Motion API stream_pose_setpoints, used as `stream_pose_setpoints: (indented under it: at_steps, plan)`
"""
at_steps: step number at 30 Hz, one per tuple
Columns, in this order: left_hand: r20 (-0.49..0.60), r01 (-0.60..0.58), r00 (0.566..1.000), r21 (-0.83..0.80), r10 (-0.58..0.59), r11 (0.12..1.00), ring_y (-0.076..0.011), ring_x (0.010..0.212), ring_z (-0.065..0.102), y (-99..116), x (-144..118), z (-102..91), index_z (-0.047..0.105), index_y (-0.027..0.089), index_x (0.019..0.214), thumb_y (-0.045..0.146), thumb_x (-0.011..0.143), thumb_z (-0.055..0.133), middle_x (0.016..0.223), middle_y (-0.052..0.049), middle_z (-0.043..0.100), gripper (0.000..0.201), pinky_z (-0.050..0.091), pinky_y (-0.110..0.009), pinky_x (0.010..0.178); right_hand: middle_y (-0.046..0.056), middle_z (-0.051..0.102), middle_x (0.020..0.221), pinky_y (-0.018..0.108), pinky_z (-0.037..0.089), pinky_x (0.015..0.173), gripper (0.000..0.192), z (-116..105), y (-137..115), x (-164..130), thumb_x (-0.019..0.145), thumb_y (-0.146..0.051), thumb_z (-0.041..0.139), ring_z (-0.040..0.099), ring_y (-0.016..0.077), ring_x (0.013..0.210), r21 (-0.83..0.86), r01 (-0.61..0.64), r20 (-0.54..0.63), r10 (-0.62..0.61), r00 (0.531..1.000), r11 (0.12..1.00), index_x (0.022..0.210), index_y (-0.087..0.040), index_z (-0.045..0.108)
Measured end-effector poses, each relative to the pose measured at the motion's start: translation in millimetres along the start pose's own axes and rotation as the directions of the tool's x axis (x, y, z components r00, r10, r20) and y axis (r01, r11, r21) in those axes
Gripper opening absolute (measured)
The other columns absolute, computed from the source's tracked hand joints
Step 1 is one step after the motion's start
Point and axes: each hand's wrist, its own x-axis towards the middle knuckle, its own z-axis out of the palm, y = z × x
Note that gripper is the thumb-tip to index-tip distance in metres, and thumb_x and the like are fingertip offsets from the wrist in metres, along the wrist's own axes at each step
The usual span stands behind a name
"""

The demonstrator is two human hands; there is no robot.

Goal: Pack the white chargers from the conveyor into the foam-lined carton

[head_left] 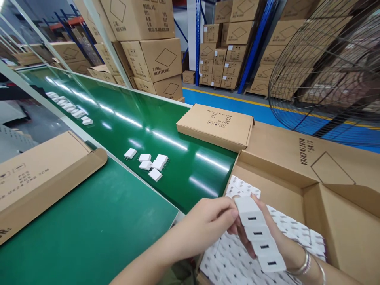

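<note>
Four white chargers (pixel 261 240), pinched in your right hand (pixel 276 229), run lengthwise toward you over the open carton (pixel 276 172), left hand (pixel 212 217) curled at the far end, can't tell if it's gripping.

I face a yellow-edged blue floor (pixel 225 103) at upper right, with a blue rack (pixel 198 43) and stacked cartons (pixel 162 59) behind. A wire-caged fan (pixel 326 71) fills my upper-right corner; light streaks (pixel 166 138) gleam along the green bench (pixel 190 182).
</note>
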Motion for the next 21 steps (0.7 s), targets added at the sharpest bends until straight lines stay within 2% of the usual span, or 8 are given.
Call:
stream_pose_setpoints:
  at_steps: [6,10,14,17,21]
  plan:
    - [-0.095,0.059,0.994,0.101,-0.049,0.993,-0.0091,0.062,0.049,-3,-4,8.1,0.050,0.018,0.067,0.035,0.085,0.039,0.067,0.003,0.057,0.027,0.033,-0.020,0.053,0.000,0.050,0.036,0.021,0.033,0.027,0.061,6,1,-5,0.065,-0.076,0.041,0.045,0.0119,0.028,-0.011,0.028,-0.071,-0.029,0.997,1.000,0.055,-0.017,0.053]
    - [-0.145,0.050,0.989,0.207,-0.019,0.977,-0.0074,0.054,0.044,-6,-5,11.7,0.049,0.018,0.063,0.029,0.083,0.040,0.059,0.004,0.054,0.025,0.028,-0.020,0.048,0.000,0.049,0.034,0.021,0.032,0.028,0.062,10,-1,-7,0.063,-0.078,0.042,0.045,0.0123,0.028,-0.058,0.041,-0.106,-0.047,0.993,0.997,0.053,-0.018,0.051]
    - [-0.131,0.031,0.991,0.287,0.007,0.957,-0.0069,0.051,0.044,-4,-7,10.4,0.049,0.018,0.062,0.025,0.083,0.038,0.059,0.004,0.057,0.025,0.027,-0.020,0.047,0.002,0.051,0.035,0.021,0.032,0.029,0.065,12,-1,-9,0.064,-0.079,0.037,0.046,0.0128,0.029,-0.099,0.038,-0.102,-0.048,0.994,0.994,0.050,-0.017,0.052]
    - [-0.101,-0.001,0.994,0.325,0.035,0.946,-0.0065,0.049,0.044,-2,-10,8.0,0.050,0.018,0.064,0.023,0.083,0.036,0.059,0.004,0.057,0.024,0.027,-0.019,0.046,0.002,0.051,0.036,0.021,0.035,0.032,0.063,16,-2,-12,0.063,-0.079,0.040,0.048,0.0127,0.033,-0.085,0.049,-0.095,-0.057,0.994,0.995,0.049,-0.018,0.051]
    - [-0.073,-0.033,0.995,0.393,0.067,0.919,-0.0063,0.046,0.041,2,-13,5.4,0.051,0.018,0.065,0.025,0.084,0.038,0.055,0.004,0.052,0.025,0.027,-0.020,0.045,0.000,0.051,0.038,0.022,0.035,0.032,0.055,20,-1,-15,0.067,-0.074,0.043,0.045,0.0121,0.033,-0.059,0.097,-0.124,-0.104,0.987,0.993,0.058,-0.020,0.051]
